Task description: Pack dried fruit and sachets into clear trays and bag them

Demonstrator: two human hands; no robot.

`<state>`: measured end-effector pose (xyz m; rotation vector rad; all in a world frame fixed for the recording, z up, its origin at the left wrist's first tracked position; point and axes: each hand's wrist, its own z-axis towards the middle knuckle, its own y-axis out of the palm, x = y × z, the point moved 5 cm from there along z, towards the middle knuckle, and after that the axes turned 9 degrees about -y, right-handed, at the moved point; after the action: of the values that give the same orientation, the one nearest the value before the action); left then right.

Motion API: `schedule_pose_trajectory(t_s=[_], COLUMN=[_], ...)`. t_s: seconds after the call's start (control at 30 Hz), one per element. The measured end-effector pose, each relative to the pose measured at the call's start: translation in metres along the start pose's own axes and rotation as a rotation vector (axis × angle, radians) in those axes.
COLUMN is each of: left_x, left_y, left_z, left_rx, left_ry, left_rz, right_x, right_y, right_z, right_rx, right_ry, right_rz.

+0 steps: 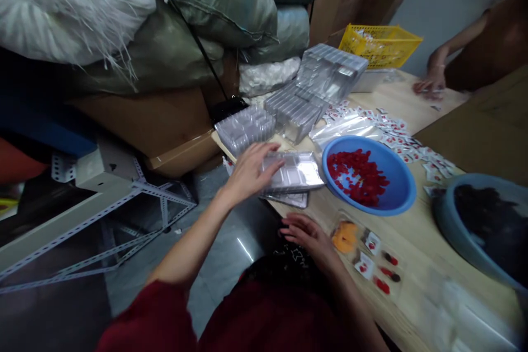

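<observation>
While left hand (251,171) lies spread on tray stack (299,171), best lift only the top one; right hand (308,235) rests open, empty, on table (412,236).

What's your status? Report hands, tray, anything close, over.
Left hand flat on top clear tray of a short stack. Right hand open at table edge, beside a filled pack. Blue bowl of red pieces just right of the stack.

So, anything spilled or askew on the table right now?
Small red-and-white packets lie scattered loose beyond the blue bowl. Under the left hand, the lower clear tray pokes out askew beneath the top tray.
</observation>
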<state>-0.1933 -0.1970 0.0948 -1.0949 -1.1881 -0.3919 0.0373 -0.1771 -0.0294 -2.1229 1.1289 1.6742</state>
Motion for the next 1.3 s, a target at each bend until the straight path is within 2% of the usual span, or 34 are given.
schedule_pose_trajectory(t_s=[0.07,0.17,0.2,0.27,0.37,0.47,0.6,0.73,0.8,0.83,0.97,1.03,1.17,1.3], left_x=[-0.001,-0.019,-0.026,-0.04,-0.052,-0.056,-0.053,-0.046,-0.04,-0.038,-0.036,-0.038,-0.04,-0.037], left_y=[0.028,0.062,0.065,0.06,0.041,0.03,0.031,0.031,0.025,0.023,0.027,0.032,0.036,0.039], left_z=[0.046,0.088,0.094,0.096,0.091,0.088,0.085,0.078,0.076,0.075,0.08,0.083,0.087,0.083], left_rx=[-0.099,-0.285,-0.32,-0.331,-0.266,-0.135,0.116,0.228,0.231,0.189,-0.208,-0.334,-0.395,-0.323], left_ry=[0.083,0.128,0.142,0.168,0.173,0.142,0.062,0.055,0.096,0.114,0.047,-0.004,-0.034,0.0], left_rz=[0.155,0.313,0.347,0.391,0.43,0.495,0.596,0.642,0.594,0.546,0.349,0.319,0.332,0.414], right_x=[0.019,0.018,0.014,0.006,-0.004,-0.012,-0.027,-0.035,-0.035,-0.034,-0.029,-0.027,-0.022,-0.015], right_y=[0.009,0.015,0.014,0.008,-0.004,-0.011,-0.014,-0.016,-0.019,-0.021,-0.018,-0.01,0.002,-0.005], right_z=[0.018,0.051,0.061,0.079,0.103,0.128,0.157,0.17,0.166,0.161,0.123,0.096,0.034,-0.023], right_rx=[0.069,0.164,0.181,0.186,0.17,0.19,0.346,0.399,0.41,0.412,0.364,0.296,0.158,0.114], right_ry=[0.006,-0.063,-0.083,-0.11,-0.154,-0.206,-0.259,-0.26,-0.267,-0.273,-0.302,-0.313,-0.279,-0.244], right_rz=[0.213,0.323,0.331,0.317,0.242,0.144,-0.012,-0.031,-0.005,0.007,0.005,-0.01,-0.019,-0.023])
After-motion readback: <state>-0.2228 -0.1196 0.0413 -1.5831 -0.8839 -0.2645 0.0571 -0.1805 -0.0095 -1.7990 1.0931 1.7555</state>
